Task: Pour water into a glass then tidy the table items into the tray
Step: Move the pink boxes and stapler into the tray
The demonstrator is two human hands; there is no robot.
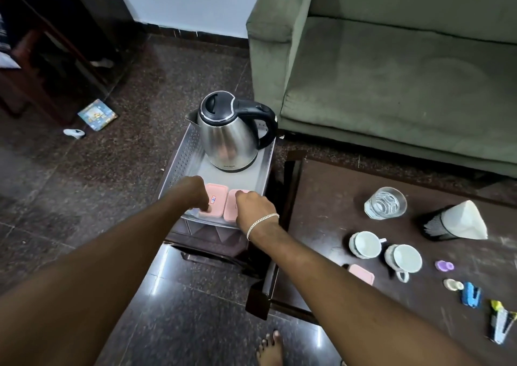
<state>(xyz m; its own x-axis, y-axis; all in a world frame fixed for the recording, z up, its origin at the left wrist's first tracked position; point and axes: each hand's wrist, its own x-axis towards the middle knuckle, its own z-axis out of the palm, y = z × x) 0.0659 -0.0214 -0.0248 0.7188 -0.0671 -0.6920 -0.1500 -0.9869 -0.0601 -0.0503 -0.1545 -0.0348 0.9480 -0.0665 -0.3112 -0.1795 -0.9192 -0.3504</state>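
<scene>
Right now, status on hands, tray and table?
Left hand and right hand each on a pink box in the tray. Kettle in tray. Glass, cups, third box still on table.

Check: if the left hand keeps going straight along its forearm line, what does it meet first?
Probably the stainless steel electric kettle, standing further along the metal tray beyond the left hand; depth is uncertain.

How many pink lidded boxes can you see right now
3. Two sit side by side at the near end of the metal tray: one under the left hand, one under the right hand. A third lies on the dark table. More may be hidden.
</scene>
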